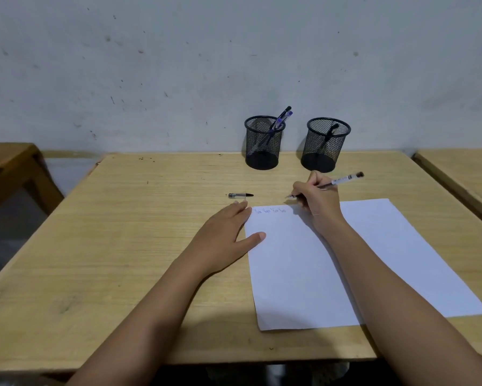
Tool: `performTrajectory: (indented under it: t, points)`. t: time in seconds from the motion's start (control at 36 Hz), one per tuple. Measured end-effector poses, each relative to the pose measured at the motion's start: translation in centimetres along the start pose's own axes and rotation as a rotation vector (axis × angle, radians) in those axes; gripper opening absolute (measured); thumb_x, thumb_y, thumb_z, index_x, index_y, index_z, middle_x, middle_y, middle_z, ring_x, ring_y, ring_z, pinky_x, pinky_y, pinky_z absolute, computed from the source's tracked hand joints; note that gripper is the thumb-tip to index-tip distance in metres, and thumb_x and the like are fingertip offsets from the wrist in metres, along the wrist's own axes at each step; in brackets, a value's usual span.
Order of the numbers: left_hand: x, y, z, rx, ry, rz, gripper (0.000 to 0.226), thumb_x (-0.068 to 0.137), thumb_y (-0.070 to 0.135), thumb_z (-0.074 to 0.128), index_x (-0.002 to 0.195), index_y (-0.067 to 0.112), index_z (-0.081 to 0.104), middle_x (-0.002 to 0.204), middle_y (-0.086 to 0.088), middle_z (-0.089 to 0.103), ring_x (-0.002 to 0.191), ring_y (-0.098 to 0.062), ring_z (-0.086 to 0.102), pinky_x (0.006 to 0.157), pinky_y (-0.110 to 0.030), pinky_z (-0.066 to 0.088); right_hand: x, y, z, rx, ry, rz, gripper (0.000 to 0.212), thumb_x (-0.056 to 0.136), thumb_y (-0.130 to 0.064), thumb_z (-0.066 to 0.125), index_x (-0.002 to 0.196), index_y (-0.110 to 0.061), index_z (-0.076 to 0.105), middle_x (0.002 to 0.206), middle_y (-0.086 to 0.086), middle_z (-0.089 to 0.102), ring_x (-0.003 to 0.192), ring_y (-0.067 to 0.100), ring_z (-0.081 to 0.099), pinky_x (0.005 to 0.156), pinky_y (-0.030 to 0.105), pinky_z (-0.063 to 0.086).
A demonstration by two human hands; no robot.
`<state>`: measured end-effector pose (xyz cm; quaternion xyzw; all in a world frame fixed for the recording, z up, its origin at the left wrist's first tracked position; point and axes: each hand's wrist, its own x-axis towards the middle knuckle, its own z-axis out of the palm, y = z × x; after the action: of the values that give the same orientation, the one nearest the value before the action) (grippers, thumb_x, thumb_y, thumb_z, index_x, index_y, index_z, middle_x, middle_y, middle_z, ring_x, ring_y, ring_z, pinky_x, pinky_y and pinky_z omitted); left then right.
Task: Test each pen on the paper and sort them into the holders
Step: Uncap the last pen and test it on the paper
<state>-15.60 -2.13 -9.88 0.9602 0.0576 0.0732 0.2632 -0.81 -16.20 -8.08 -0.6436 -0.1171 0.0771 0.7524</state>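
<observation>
Right hand [317, 201] pinches pen [343, 180], tip at far edge of paper [373, 260], just right of 4 scribbles. Left hand [225, 235] spread flat, pinning the paper's left edge. Cap [240, 195] on desk [122, 232]. 2 holders [264, 143] far. Light, short stroke; keep the paper pinned.

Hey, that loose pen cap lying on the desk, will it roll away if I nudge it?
Probably a little: the cap lies on its side and looks round, so it may roll. It is small, likely very light, and could skid on the smooth desk. I can't make out a clip that would stop it.
</observation>
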Motion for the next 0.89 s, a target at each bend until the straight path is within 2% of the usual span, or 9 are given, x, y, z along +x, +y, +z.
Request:
performTrajectory:
  t: [0.08,0.17,0.22,0.28,0.36,0.5,0.67,0.78,0.89]
  points:
    - [0.2,-0.2,-0.3,-0.189,0.147,-0.016,0.036,0.088,0.036,0.058,0.12,0.018,0.058,0.123,0.012,0.05,0.113,0.003,0.046,0.094,-0.015,0.036,0.0,-0.2,-0.3,0.102,-0.027,0.011,0.036,0.072,0.015,0.06,0.054,-0.009,0.041,0.044,0.003,0.052,0.039,0.009,0.048,0.04,0.016,0.039]
    - [1.0,-0.4,-1.1,-0.22,0.29,-0.011,0.024,0.088,0.026,0.059,0.11,0.016,0.062,0.108,0.012,0.053,0.093,0.01,0.051,0.078,-0.001,0.036,-0.1,-0.4,-0.4,0.131,-0.079,0.024,0.026,0.072,0.012,0.065,0.061,-0.007,0.051,0.054,0.005,0.06,0.045,0.011,0.053,0.048,0.018,0.047]
    - [1.9,-0.7,-1.6,-0.18,0.3,-0.022,0.03,0.09,0.023,0.057,0.118,0.014,0.059,0.114,0.007,0.053,0.101,0.001,0.049,0.08,-0.003,0.034,-0.1,-0.8,-0.4,0.138,-0.112,0.032,0.02,0.072,0.01,0.068,0.067,-0.006,0.057,0.063,0.008,0.062,0.051,0.011,0.057,0.052,0.016,0.05]
    - [2.9,-1.3,-1.9,-0.112,0.247,-0.052,0.04,0.091,0.024,0.056,0.129,0.01,0.051,0.124,0.001,0.051,0.115,-0.011,0.047,0.089,-0.014,0.033,-0.1,-1.3,-0.4,0.139,-0.133,0.045,0.016,0.073,0.007,0.07,0.072,-0.005,0.06,0.07,0.009,0.065,0.059,0.011,0.061,0.056,0.015,0.052]
    - [4.3,-1.8,-1.7,-0.047,0.172,-0.088,0.045,0.093,0.024,0.053,0.135,0.008,0.045,0.129,-0.003,0.048,0.122,-0.018,0.043,0.093,-0.017,0.03,-0.1,-1.9,-0.4,0.184,-0.161,0.067,0.01,0.075,0.008,0.067,0.076,-0.002,0.063,0.07,0.006,0.068,0.063,0.011,0.066,0.061,0.015,0.053]
    - [5.7,-1.7,-1.2,-0.05,0.225,-0.058,0.025,0.093,0.019,0.053,0.112,0.006,0.064,0.108,-0.005,0.056,0.103,-0.02,0.051,0.087,-0.022,0.039,-0.5,-2.6,-0.6,0.234,-0.177,0.108,0.009,0.074,0.012,0.065,0.079,0.005,0.062,0.067,0.007,0.07,0.06,0.013,0.068,0.06,0.016,0.055]
    - [5.2,-0.4,-1.7,-0.329,0.284,-0.055,0.005,0.086,0.012,0.063,0.089,0.013,0.067,0.084,0.002,0.068,0.08,-0.011,0.061,0.073,-0.018,0.046,-1.4,-2.9,-0.2,0.222,-0.193,0.103,0.01,0.074,0.014,0.065,0.076,0.004,0.062,0.065,0.008,0.069,0.058,0.014,0.067,0.06,0.017,0.054]
    - [4.8,1.1,-1.9,-0.549,0.339,-0.035,0.009,0.082,0.006,0.067,0.087,0.014,0.068,0.081,0.004,0.069,0.073,0.0,0.062,0.069,-0.01,0.047,-1.8,-3.3,0.2,0.236,-0.184,0.077,0.009,0.075,0.013,0.064,0.075,0.004,0.062,0.062,0.007,0.068,0.058,0.013,0.067,0.06,0.016,0.054]
    - [4.7,2.2,-2.1,-0.673,0.38,-0.026,0.01,0.08,0.007,0.07,0.09,0.01,0.07,0.085,-0.002,0.07,0.078,-0.004,0.063,0.068,-0.011,0.048,-2.1,-4.0,0.2,0.237,-0.193,0.064,0.01,0.075,0.012,0.065,0.074,0.003,0.062,0.062,0.007,0.068,0.058,0.013,0.067,0.06,0.016,0.053]
